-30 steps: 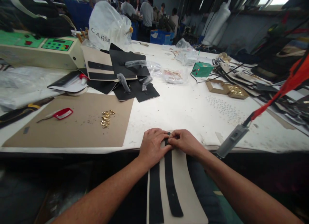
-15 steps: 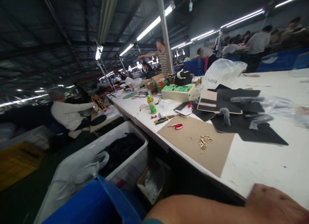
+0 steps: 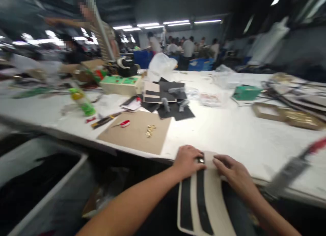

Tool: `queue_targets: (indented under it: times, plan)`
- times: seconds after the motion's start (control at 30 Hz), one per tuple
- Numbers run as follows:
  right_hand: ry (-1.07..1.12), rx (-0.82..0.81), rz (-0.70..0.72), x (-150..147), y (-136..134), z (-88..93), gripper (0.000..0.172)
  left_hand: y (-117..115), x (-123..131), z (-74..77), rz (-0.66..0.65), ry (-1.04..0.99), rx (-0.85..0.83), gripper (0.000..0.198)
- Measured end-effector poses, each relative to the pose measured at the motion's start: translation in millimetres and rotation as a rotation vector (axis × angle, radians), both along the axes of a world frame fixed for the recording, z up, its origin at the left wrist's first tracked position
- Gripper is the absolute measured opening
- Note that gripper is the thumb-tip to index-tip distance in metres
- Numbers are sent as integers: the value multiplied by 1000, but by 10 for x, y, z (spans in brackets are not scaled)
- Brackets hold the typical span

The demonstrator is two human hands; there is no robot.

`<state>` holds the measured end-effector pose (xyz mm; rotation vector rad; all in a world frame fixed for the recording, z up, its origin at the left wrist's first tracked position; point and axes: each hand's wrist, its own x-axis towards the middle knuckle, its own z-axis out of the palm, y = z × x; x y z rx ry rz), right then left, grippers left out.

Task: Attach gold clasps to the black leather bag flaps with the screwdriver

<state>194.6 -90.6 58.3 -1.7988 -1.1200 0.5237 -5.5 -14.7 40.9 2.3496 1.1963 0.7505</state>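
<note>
A cream panel with two black strips (image 3: pixel 206 202) hangs over the near edge of the white table (image 3: pixel 229 130). My left hand (image 3: pixel 187 161) rests on its top end, fingers curled by a small metal ring (image 3: pixel 201 160) at the tip of a black strip. My right hand (image 3: pixel 230 173) lies on the panel's right upper part, fingers bent and pressing down. The view is smeared by motion.
A brown board (image 3: pixel 136 134) holds a pile of gold rings (image 3: pixel 150 130) and a red-handled tool (image 3: pixel 124 123). Black and cream pieces (image 3: pixel 168 100), a green-topped machine (image 3: pixel 121 85), a green bottle (image 3: pixel 81 102), a green box (image 3: pixel 246 92). A white bin (image 3: pixel 38 181) stands lower left. Several people work beyond.
The view swung far left half a second ago and has come back to the hands. My hands stay on the panel's top end; the right hand now lies further right.
</note>
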Motion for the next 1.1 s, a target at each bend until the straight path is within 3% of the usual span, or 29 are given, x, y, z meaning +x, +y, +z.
queue_targets:
  times: [0.17, 0.27, 0.37, 0.53, 0.67, 0.77, 0.87, 0.93, 1.1]
  plan:
    - [-52, -62, -285, 699, -629, -104, 49, 183, 33, -149, -43, -132, -39, 32]
    - [-15, -35, -492, 984, -815, -204, 69, 150, 35, -140, -32, -112, -28, 31]
    - [-65, -78, -479, 1202, -697, -272, 89, 152, 38, -136, -29, -76, -9, 33]
    - [-237, -262, -332, 1334, -322, -306, 73, 174, 36, -171, -30, -75, -18, 34]
    - [-141, -200, -302, 1153, -293, -153, 63, 169, 32, -180, -31, -85, -26, 34]
    - [258, 37, -133, 784, -229, 114, 55, 175, 35, -176, -35, -76, -25, 33]
    - [667, 238, 74, 343, 36, 368, 56, 187, 42, -176, -33, -68, -22, 33]
    - [725, 303, 152, 99, 263, 458, 49, 195, 45, -186, -35, -68, -23, 33]
    - [595, 317, 316, -262, 615, 480, 37, 203, 41, -238, -48, -77, -14, 35]
